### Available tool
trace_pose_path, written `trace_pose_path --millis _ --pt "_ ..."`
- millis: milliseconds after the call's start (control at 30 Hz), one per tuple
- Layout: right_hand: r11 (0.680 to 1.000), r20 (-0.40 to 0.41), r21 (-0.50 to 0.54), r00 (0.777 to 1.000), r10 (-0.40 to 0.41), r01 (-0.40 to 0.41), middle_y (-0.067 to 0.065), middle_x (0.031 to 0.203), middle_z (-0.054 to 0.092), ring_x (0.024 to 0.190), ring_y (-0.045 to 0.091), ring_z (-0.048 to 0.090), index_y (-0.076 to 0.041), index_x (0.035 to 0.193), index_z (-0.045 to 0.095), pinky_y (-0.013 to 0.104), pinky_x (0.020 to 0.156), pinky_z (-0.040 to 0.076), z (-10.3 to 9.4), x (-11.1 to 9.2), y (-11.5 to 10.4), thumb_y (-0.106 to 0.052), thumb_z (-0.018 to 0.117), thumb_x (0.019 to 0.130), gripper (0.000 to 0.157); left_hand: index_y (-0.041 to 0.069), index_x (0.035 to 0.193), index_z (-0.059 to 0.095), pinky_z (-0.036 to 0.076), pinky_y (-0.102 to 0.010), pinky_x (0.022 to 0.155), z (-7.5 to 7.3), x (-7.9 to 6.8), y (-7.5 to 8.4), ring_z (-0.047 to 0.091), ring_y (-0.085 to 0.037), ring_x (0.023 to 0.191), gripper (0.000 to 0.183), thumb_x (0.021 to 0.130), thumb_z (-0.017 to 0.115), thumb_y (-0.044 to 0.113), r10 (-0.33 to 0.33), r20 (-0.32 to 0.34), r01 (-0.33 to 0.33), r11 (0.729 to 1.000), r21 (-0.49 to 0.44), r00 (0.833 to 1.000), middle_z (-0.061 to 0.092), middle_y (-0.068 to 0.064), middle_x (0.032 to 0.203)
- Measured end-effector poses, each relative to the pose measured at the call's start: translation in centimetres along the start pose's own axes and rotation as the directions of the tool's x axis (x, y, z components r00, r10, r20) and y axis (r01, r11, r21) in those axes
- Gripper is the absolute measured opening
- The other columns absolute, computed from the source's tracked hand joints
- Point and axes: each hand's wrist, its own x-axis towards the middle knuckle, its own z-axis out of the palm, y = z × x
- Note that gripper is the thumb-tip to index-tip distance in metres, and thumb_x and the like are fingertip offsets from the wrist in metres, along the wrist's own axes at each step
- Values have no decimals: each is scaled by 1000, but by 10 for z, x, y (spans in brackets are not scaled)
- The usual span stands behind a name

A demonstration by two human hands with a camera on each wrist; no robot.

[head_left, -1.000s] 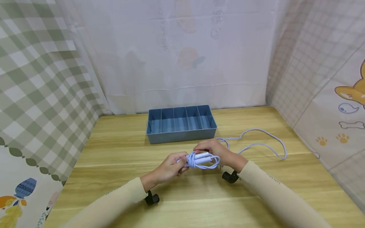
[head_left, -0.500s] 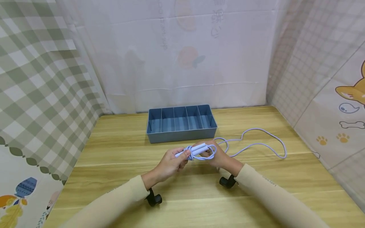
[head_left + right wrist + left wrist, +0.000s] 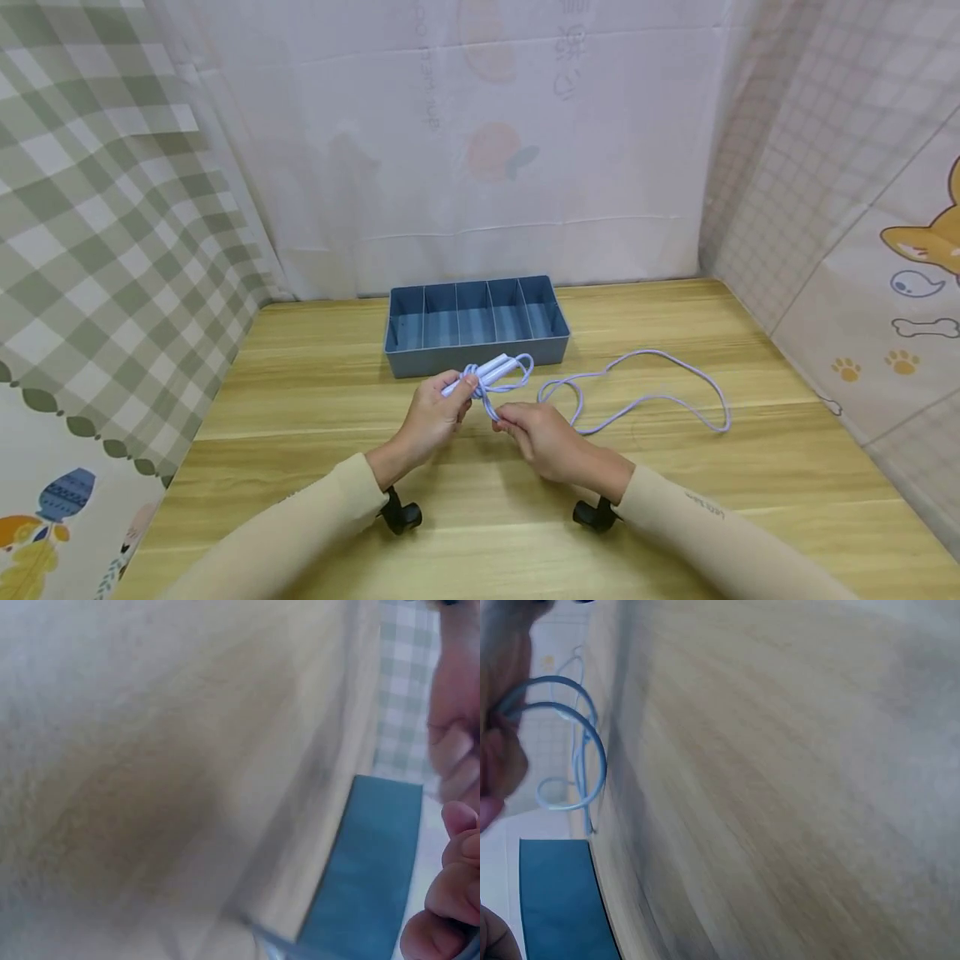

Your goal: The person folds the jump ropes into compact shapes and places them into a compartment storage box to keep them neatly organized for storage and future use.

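In the head view, a lavender jump rope has its two pale handles lying side by side, with cord wound around their middle. My left hand grips the bundle, thumb on top, and the handles tilt up to the right. Just below and to the right, my right hand pinches the cord that comes off the wrapping. The rest of the cord trails in a long loop on the table to the right. In the left wrist view, loops of cord show beside the fingers.
A blue-grey box with several compartments stands right behind the hands on the wooden table. Cloth hangs at the back and both sides. A black wrist camera mount sits under the left sleeve.
My right hand has come from behind the handles to their near side, drawing the cord with it. The bundle has moved left and tilted up more. The trailing loop has slid left.
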Motion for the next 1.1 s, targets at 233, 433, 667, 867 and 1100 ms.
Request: trace_pose_path --millis 233,433,667,867,1100 --pt "962 -7 -223 987 -160 154 -10 69 42 61 5 39 -14 80 55 23 57 39 -11 -2 -13 -5 67 97 23 -3 93 69 29 -21 47 -6 -2 -7 39 -7 54 26 104 63 20 112 44 -119 964 236 993 49 2 64" --pt "898 40 -273 937 -348 345 -10 72 48 59 5 42 -14 86 57 22 55 41 -32 -2 -26 -5 68 93 15 2 95 73 28 -21 46 -13 -3 -10 36 -5 53 25 103 65 24 111 70 -129 923 361 991 51 2 66" --pt "910 37 -155 923 -383 384 -5 84 65 71 5 58 -12 95 68 22 65 51 -69 9 -27 1 71 90 14 2 93 71 30 -21 47 -16 -10 -6 39 -7 56 24 104 63 21 58 328 -183 913 364 943 56 -5 72" --pt "944 21 -85 948 -317 318 -5 86 69 74 4 62 -10 99 75 18 66 52 -78 17 -17 -1 76 89 13 4 91 68 32 -20 52 -13 -17 -5 41 -5 61 20 105 60 16 64 525 -255 919 300 849 56 -6 73" --pt "965 47 41 964 -262 260 -5 93 74 80 6 65 -10 101 77 21 69 54 -73 22 -4 -2 73 93 13 -2 92 64 26 -22 45 -10 -23 -3 35 -6 52 22 106 57 13 83 659 -191 977 94 747 43 5 64"
